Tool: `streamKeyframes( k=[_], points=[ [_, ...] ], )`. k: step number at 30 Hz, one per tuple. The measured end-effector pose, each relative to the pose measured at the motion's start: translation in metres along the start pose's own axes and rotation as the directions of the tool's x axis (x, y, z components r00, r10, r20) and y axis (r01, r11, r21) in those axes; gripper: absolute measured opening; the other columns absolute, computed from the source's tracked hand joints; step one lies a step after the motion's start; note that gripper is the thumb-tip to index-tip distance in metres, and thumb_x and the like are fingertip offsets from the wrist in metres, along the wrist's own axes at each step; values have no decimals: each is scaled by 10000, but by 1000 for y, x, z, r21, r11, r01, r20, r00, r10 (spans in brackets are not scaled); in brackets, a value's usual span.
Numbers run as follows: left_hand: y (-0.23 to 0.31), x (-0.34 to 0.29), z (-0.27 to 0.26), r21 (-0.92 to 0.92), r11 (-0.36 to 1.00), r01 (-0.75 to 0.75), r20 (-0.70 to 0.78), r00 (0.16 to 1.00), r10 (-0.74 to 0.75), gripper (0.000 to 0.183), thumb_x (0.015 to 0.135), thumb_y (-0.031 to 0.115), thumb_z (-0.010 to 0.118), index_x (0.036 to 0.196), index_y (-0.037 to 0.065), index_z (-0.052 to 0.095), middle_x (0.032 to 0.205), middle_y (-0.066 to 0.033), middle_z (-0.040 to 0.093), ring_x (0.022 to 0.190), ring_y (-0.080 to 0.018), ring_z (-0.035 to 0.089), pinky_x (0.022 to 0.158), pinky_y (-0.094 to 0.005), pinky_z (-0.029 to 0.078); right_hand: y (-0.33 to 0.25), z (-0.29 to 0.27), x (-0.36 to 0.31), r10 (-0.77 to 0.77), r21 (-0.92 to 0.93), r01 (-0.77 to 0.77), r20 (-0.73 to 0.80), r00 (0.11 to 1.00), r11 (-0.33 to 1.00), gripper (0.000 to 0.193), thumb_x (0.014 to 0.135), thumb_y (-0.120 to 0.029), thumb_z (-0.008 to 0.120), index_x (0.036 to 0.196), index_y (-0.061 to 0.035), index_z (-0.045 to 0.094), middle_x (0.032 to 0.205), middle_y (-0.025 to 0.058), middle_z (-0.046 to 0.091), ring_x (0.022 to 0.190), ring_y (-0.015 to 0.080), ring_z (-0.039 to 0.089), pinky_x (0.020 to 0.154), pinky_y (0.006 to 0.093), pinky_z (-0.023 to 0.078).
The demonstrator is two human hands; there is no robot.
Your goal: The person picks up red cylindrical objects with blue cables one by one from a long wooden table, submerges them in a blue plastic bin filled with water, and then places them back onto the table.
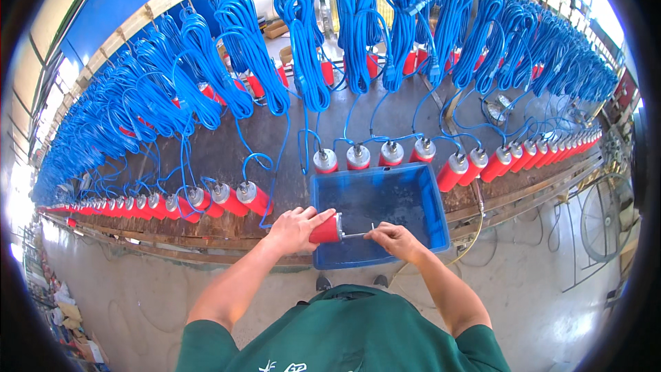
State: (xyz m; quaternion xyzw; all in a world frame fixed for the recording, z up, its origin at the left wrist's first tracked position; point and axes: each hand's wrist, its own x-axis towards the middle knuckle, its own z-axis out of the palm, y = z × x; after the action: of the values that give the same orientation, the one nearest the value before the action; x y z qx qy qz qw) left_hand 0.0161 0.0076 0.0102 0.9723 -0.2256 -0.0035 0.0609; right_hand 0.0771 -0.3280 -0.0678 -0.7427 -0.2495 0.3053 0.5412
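Observation:
My left hand (pixel 296 229) is closed round a red cylinder (pixel 326 230), which lies on its side with its silver end turned to the right. It is held over the left edge of a blue plastic bin (pixel 441 220). My right hand (pixel 396 240) pinches a thin metal rod (pixel 356 235) with what looks like a short crosspiece near my fingers. The rod's far tip meets the cylinder's silver end; how it engages there is too small to tell. Dark water or a wet bottom (pixel 379 200) shows inside the bin.
Coiled blue cables (pixel 303 48) hang in a long row from a rail above the workbench (pixel 206 148). Red cylinders with silver tops (pixel 253 198) line the bench's near edge on both sides, cables attached. A yellowish hose (pixel 480 217) drops over the edge at the right.

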Motion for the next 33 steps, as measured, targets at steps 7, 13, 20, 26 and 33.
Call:
streamKeyframes(
  k=[7, 13, 20, 26, 33],
  points=[
    [-3, -1, -3, 3, 1000, -27, 7, 1000, 27, 1060, 683, 353, 925, 1624, 295, 442, 1167, -64, 661, 1042, -328, 699, 915, -458, 605, -35, 5, 2, -222, -759, 126, -26, 975, 639, 468, 1033, -266, 665, 1478, -158, 574, 1055, 140, 759, 895, 347, 747, 773, 440, 599],
    [-5, 2, -3, -7, 1000, -1, 33, 999, 1, 1051, 692, 356, 917, 1626, 310, 437, 1183, -57, 662, 1052, -319, 696, 927, -455, 606, -17, -5, 23, 145, -694, -116, -17, 989, 710, 514, 946, -379, 767, 1338, -82, 618, 986, 176, 757, 864, 316, 753, 730, 448, 583],
    [1, 0, -6, 42, 999, 2, 59, 998, -4, 1060, 696, 373, 921, 1633, 316, 428, 1196, -52, 665, 1063, -316, 700, 935, -450, 609, -30, -10, -4, 197, 325, -243, 167, 966, 914, 561, 1030, -341, 739, 1488, -60, 576, 905, 8, 614, 721, 83, 539, 612, 263, 446],
    [5, -2, -1, 30, 999, -27, 36, 999, 26, 1068, 692, 370, 925, 1636, 304, 430, 1190, -56, 669, 1051, -315, 699, 926, -447, 609, -15, -2, -5, 87, 207, -114, 135, 987, 972, 419, 1123, -325, 594, 1465, -84, 629, 775, -22, 551, 658, 75, 522, 598, 264, 450],
    [-1, 0, -7, -3, 1000, 3, 9, 1000, -3, 1098, 679, 329, 952, 1637, 298, 416, 1177, -81, 649, 1075, -326, 678, 927, -458, 588, -44, -14, 14, 245, 162, -275, 182, 952, 948, 372, 1130, -334, 559, 1308, -51, 723, 749, -16, 545, 655, 75, 521, 581, 271, 430]
  ],
)
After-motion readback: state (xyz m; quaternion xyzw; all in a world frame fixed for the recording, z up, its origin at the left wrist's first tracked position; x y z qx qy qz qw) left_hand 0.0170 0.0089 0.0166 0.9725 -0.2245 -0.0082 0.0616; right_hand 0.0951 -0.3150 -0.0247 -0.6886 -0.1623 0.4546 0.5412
